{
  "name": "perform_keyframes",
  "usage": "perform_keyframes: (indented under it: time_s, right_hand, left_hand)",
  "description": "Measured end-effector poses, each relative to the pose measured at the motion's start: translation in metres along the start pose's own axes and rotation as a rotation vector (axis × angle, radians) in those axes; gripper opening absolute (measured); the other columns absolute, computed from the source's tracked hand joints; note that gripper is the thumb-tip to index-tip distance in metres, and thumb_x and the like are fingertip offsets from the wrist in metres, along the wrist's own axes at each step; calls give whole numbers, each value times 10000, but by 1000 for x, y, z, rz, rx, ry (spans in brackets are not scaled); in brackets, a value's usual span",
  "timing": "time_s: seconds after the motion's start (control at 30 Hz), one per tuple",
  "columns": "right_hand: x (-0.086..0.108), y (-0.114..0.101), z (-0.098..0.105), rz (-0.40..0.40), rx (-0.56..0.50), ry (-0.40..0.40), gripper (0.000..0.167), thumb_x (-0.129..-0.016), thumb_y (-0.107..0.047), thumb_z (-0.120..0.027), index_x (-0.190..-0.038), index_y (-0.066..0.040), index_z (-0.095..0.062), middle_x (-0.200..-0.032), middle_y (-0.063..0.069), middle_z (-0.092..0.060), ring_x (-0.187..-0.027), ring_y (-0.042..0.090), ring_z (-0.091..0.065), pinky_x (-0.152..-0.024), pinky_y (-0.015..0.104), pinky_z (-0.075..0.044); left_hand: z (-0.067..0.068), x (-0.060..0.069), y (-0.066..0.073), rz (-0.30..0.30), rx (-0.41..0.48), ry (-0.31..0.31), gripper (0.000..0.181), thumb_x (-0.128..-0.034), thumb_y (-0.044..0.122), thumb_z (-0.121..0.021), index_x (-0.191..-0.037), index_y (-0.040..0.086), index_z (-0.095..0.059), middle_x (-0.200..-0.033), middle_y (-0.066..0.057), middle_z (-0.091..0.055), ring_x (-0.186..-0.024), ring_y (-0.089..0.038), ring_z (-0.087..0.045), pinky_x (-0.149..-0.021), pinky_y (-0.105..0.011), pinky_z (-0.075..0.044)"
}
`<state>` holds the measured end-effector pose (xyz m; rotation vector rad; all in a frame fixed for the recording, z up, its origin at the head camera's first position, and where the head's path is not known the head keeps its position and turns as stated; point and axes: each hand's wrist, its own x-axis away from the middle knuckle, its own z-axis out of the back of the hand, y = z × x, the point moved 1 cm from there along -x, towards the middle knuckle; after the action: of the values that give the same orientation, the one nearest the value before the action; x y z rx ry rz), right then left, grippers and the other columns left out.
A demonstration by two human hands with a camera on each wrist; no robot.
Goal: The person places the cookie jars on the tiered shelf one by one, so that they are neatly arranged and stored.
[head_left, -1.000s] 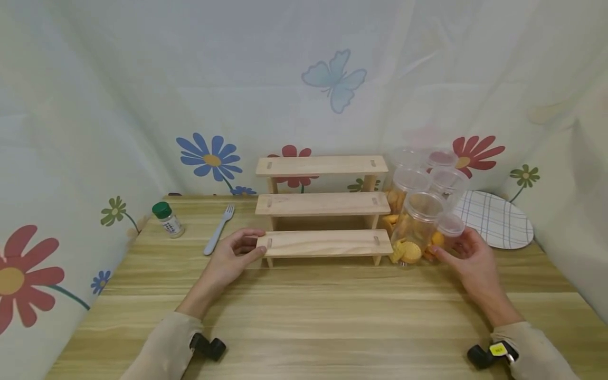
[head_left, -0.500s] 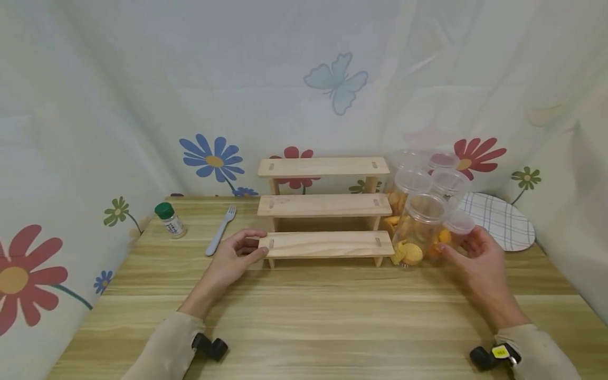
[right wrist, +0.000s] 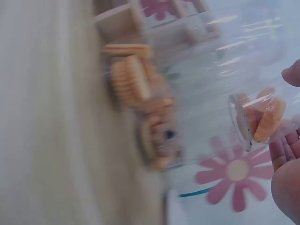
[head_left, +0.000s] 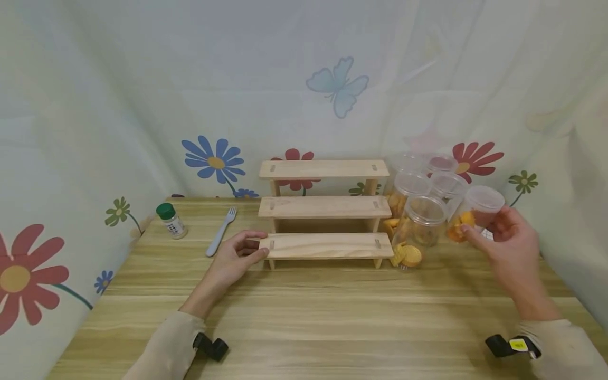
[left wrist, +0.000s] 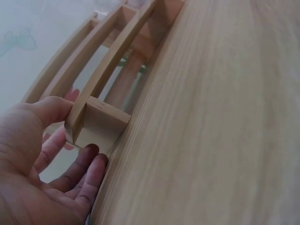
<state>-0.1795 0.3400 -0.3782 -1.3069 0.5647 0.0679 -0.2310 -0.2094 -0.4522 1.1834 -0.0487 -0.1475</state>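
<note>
A three-step wooden shelf rack stands at the middle of the table. My left hand grips the left end of its lowest step, thumb at the board and fingertips by the leg in the left wrist view. My right hand holds a small clear jar with orange snack pieces at its bottom. That jar is tilted and off the table, right of a taller clear jar holding round yellow crackers. In the right wrist view the held jar partly hides behind my fingers.
Several more clear jars crowd the rack's right end. A checked white plate lies behind my right hand, mostly covered. On the left are a pale fork and a green-capped shaker bottle. A flowered curtain hangs behind.
My right hand has lifted the small jar off the table and carried it right and up, away from the jar group. My left hand stays on the rack.
</note>
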Motion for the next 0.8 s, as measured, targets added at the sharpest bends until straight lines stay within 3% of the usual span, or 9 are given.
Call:
perform_keyframes:
  time_s: [0.13, 0.2, 0.27, 0.37, 0.47, 0.67, 0.8]
  right_hand:
    - [-12, -25, 6, 12, 99, 1, 515, -974, 23, -839, -1434, -135, -669, -1185, -48, -689, -1088, 123, -611, -990, 66, -481]
    - [-20, -38, 7, 25, 81, 5, 498, -975, 17, -840, -1422, -129, -674, -1189, -33, -688, -1086, 130, -613, -988, 66, -485]
    - [-29, -50, 7, 44, 40, 15, 481, -973, 19, -841, -1408, -114, -687, -1192, -17, -688, -1073, 141, -610, -974, 74, -495]
    - [-45, -67, 4, 88, -117, 40, 448, -926, 95, -849, -1337, -29, -723, -1138, 43, -712, -1008, 179, -618, -929, 109, -532]
    - [-59, -82, -1, 103, -171, 49, 441, -900, 97, -873, -1305, -19, -744, -1120, 42, -724, -998, 179, -628, -910, 113, -544]
    - [-80, -102, -19, 71, -272, -24, 399, -876, 78, -908, -1233, 38, -736, -1122, 50, -750, -1008, 177, -682, -882, 132, -582]
    - [-90, -108, -37, 67, -307, -84, 400, -876, 69, -914, -1234, 46, -738, -1127, 58, -781, -957, 165, -731, -694, 148, -580]
  left_hand:
    - [0, 0, 0, 8, 6, 0, 423, -1054, 285, -816, -1444, 163, -704, -1338, -162, -723, -1242, -310, -669, -985, -323, -552]
    - [0, 0, 0, 11, 4, 2, 426, -1055, 288, -814, -1447, 164, -702, -1345, -160, -722, -1249, -310, -667, -996, -340, -549]
    - [0, 1, 1, 13, 0, 3, 428, -1056, 291, -814, -1448, 164, -701, -1349, -160, -722, -1255, -313, -669, -1006, -356, -548]
    - [0, 1, 2, 12, 0, 3, 432, -1053, 297, -818, -1448, 166, -703, -1352, -158, -723, -1259, -316, -674, -1013, -370, -549]
    - [0, 1, 3, 12, 3, -1, 438, -1049, 308, -823, -1448, 171, -705, -1351, -156, -723, -1257, -316, -680, -1011, -371, -553]
    - [0, 2, 3, 16, 11, 5, 439, -1044, 309, -830, -1444, 175, -709, -1341, -150, -725, -1250, -308, -678, -1007, -367, -549]
    - [0, 2, 3, 17, 13, 7, 437, -1041, 306, -832, -1442, 178, -712, -1329, -148, -727, -1240, -309, -684, -1001, -368, -549]
